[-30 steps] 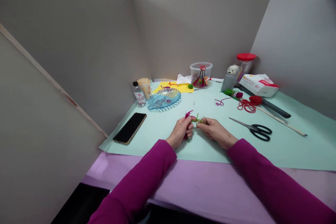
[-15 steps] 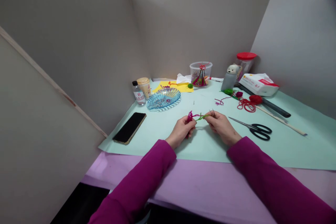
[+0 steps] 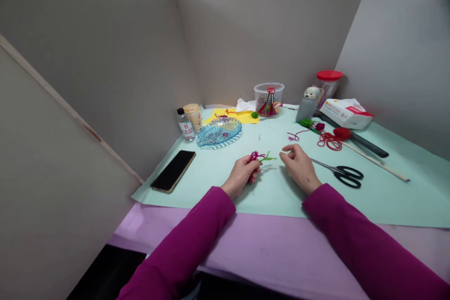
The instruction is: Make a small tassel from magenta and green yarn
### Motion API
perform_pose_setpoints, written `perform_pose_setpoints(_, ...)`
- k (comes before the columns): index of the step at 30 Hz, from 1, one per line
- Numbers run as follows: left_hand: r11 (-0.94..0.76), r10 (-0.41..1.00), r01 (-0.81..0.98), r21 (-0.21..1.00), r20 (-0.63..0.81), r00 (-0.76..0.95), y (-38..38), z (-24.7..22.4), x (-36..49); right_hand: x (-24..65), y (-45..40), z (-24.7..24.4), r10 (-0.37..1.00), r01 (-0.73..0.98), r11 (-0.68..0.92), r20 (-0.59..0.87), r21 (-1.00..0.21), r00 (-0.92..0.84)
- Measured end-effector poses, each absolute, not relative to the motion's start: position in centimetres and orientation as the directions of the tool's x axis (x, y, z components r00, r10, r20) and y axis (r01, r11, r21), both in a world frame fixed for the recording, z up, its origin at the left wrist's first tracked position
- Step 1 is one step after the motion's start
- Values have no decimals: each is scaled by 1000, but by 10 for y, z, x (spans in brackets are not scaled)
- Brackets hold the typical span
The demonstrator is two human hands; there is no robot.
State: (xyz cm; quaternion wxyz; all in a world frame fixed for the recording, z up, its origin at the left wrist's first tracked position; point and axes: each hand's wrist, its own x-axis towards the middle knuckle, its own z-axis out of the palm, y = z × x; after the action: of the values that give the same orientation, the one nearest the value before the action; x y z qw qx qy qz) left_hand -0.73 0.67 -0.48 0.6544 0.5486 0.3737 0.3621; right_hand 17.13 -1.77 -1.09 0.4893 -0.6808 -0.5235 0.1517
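My left hand point(image 3: 242, 174) is closed around a bundle of magenta yarn point(image 3: 253, 155), whose looped top sticks out above the fingers. Green yarn point(image 3: 269, 156) is joined to it, its frayed end pointing right toward my other hand. Just right of that end, my right hand point(image 3: 298, 168) hovers with curled fingers and a small gap between thumb and forefinger; I see nothing in it. Black-handled scissors point(image 3: 346, 176) lie beside it, their blade tips hidden behind the hand. A scrap of magenta yarn point(image 3: 294, 136) rests on the mat farther back.
A phone point(image 3: 174, 171) lies at left, below a blue shell-shaped dish point(image 3: 220, 133) of beads and a small bottle point(image 3: 185, 125). Behind stands a clear tub point(image 3: 269, 91). At right are red yarn point(image 3: 330, 140), a grey bear-topped bottle point(image 3: 307, 108), a tissue pack point(image 3: 346, 113) and a dark-handled knife point(image 3: 369, 144).
My right hand has let go of the green yarn and moved slightly right, its fingers loosening. The green end now hangs free. My left hand keeps its hold on the magenta yarn.
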Motion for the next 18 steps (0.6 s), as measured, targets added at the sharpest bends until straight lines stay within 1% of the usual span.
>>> perform_pose_setpoints(2, 128, 894, -72, 989, -84, 440, 7, -5, -7, 170, -20, -7, 801, 534, 13, 328, -846, 501)
perform_pose_setpoints(4, 115, 904, -79, 990, -72, 422, 7, -5, -6, 163, -25, -3, 786, 534, 95, 393, -840, 478)
perform_pose_setpoints(5, 109, 908, -83, 991, -65, 414, 7, -5, -5, 159, -27, -2, 800, 546, 157, 430, -823, 418)
perform_pose_setpoints(8, 93, 916, -100, 991, -46, 399, 7, -6, -3, 146, -32, -3, 850, 599, 331, 506, -729, 147)
perform_pose_setpoints(10, 86, 919, -116, 990, -34, 392, 8, -6, -1, 140, -32, -8, 852, 633, 383, 523, -673, 40)
perform_pose_setpoints(13, 76, 920, -127, 989, -21, 391, 8, -7, 0, 139, -30, -14, 852, 668, 398, 524, -628, -15)
perform_pose_setpoints(18, 56, 918, -109, 992, -8, 397, 8, -7, -1, 142, -28, -18, 858, 717, 371, 513, -590, -23)
